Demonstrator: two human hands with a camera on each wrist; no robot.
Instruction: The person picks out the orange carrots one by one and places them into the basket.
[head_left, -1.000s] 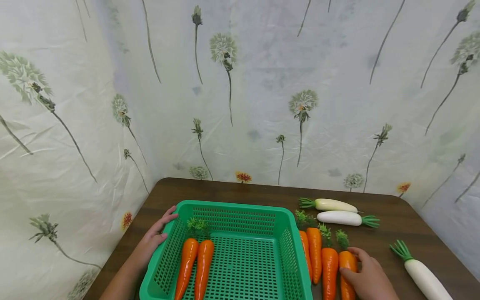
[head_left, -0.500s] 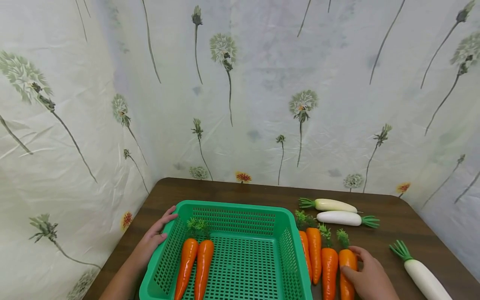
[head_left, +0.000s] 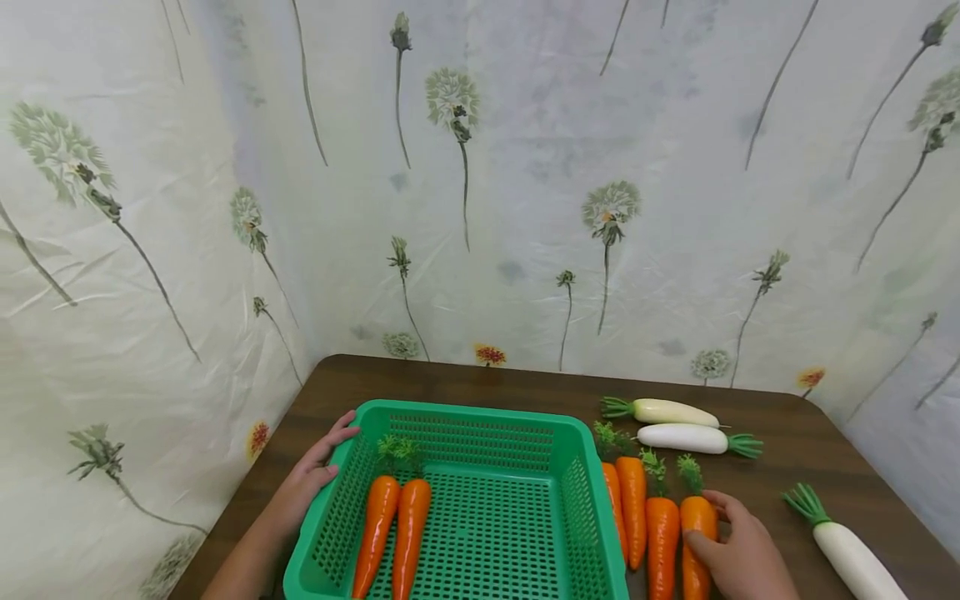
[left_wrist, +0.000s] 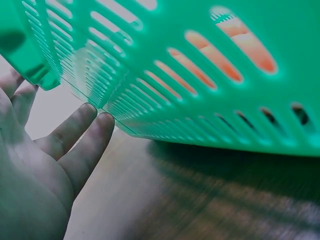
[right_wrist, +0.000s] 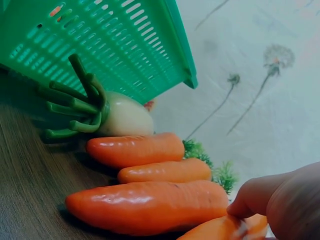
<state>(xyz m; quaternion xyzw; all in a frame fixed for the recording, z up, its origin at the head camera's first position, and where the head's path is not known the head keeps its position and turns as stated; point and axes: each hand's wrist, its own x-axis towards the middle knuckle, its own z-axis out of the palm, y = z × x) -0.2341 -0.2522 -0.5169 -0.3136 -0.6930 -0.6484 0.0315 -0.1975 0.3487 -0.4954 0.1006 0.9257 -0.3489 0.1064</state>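
Against the left side of a green plastic basket (head_left: 472,409) rests my left hand (head_left: 306,479). Its fingers are straight along the outer wall in the left wrist view, and its thumb touches the rim in the head view. Two orange carrots (head_left: 411,525) with leafy tops lie inside the basket, at its left. My right hand (head_left: 746,550) pinches the rightmost carrot (head_left: 697,521) of a row on the table, thumb on one side and fingers on the other. The other carrots (head_left: 662,542) lie between it and the basket.
Two white radishes (head_left: 678,437) lie behind the carrots, and another white radish (head_left: 855,554) lies at the right. In the right wrist view a further radish (right_wrist: 127,115) sits beside the basket wall. The brown table (head_left: 450,375) meets a flower-printed curtain (head_left: 510,208).
The head view has shifted very slightly. Both hands stay where they were, the right one on the same carrot.
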